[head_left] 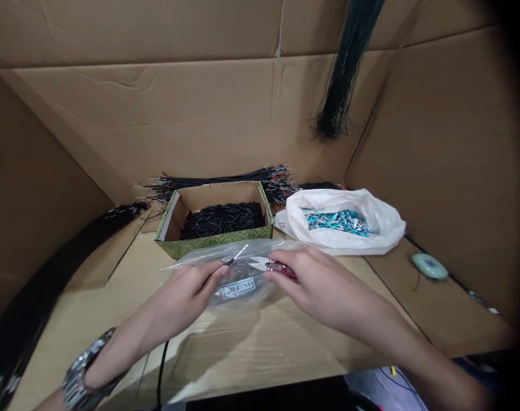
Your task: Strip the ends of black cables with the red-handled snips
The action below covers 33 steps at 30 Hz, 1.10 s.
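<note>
My left hand is closed, pinching a black cable whose thin pale end points up and right. The cable seems to run down past my wrist to the table's front edge. In my right hand is a pair of red-handled thread snips, its pale blades parted and facing the cable end, a short gap away. Both hands are over a clear plastic bag with a printed label and dark grey contents that I cannot make out.
A green-edged box holds short black tubes. Beside it, a white bag contains blue and silver pieces. Bundled black cables lie behind; more cables run along the left. Dark wires hang above. A pale green oval object sits right.
</note>
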### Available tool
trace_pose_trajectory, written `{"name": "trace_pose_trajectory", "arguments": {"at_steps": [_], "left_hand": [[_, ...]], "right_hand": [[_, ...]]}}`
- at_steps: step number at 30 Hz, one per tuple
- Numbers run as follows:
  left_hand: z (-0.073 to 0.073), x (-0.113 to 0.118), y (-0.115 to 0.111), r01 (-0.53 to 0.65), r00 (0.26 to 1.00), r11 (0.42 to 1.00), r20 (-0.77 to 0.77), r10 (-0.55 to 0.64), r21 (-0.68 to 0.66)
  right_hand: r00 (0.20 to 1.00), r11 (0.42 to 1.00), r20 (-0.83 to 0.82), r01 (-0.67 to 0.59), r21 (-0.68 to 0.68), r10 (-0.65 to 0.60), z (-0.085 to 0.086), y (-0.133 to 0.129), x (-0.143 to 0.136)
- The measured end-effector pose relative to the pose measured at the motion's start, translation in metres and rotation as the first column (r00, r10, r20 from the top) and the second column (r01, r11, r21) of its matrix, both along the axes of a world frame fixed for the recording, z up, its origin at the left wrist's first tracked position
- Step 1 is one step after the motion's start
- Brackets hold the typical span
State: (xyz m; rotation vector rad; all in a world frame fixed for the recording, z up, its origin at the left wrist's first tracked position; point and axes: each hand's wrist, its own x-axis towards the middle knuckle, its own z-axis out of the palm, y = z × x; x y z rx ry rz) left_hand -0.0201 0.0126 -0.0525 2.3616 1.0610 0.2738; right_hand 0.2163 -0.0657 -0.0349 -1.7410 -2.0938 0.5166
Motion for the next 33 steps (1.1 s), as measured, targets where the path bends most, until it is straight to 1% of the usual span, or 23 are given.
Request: {"name": "trace_pose_trajectory", "arguments": {"at_steps": [4,7,9,12,14,17,20,24,26,28,31,33], "left_hand": [[-0.014,0.002,-0.006,-0.024,0.999,0.999,0.037,0.025,-0.038],[-0.020,0.000,-0.009,-0.021,0.995,0.999,0.100,0.025,-0.040],[-0.022,-0.001,-0.009,-0.013,0.991,0.999,0.133,0.018,-0.034],[-0.022,0.000,-0.008,-0.010,0.989,1.000,0.149,0.013,-0.020],[-0.022,0.001,-0.009,-0.012,0.991,1.000,0.133,0.013,-0.010],[-0.021,0.003,-0.009,-0.007,0.995,1.000,0.101,0.006,0.004],[-0.022,0.004,-0.009,-0.006,0.997,1.000,0.077,0.004,0.029],[-0.024,0.007,-0.011,0.015,0.998,0.997,0.061,-0.020,0.072],[-0.024,0.009,-0.013,0.015,0.999,0.996,0.029,-0.018,0.089],[-0.024,0.011,-0.017,0.001,1.000,0.995,-0.013,0.000,0.100],[-0.023,0.013,-0.020,-0.003,0.998,0.995,-0.063,0.009,0.103],[-0.020,0.012,-0.017,0.007,0.996,0.994,-0.088,0.003,0.111]], "right_hand": [[1.000,1.000,0.028,0.008,0.025,-0.008,-0.019,-0.007,-0.012],[0.999,0.997,0.039,-0.005,0.071,0.002,-0.032,-0.010,-0.016],[0.999,0.995,0.046,-0.016,0.095,0.011,-0.036,-0.011,-0.018],[0.996,0.991,0.085,-0.011,0.134,0.000,-0.035,-0.010,-0.022],[0.993,0.991,0.113,0.004,0.134,-0.020,-0.032,-0.008,-0.024],[0.994,0.995,0.101,0.018,0.103,-0.029,-0.028,-0.006,-0.026],[0.995,0.989,0.102,-0.012,0.150,-0.003,-0.029,-0.004,-0.026],[0.984,0.979,0.180,-0.056,0.194,0.021,-0.038,-0.002,-0.026],[0.977,0.975,0.210,-0.069,0.212,0.023,-0.044,0.000,-0.029],[0.971,0.967,0.232,-0.108,0.230,0.053,-0.052,0.003,-0.032],[0.964,0.967,0.240,-0.163,0.196,0.114,-0.062,0.008,-0.036],[0.963,0.974,0.243,-0.156,0.164,0.114,-0.063,0.010,-0.036]]}}
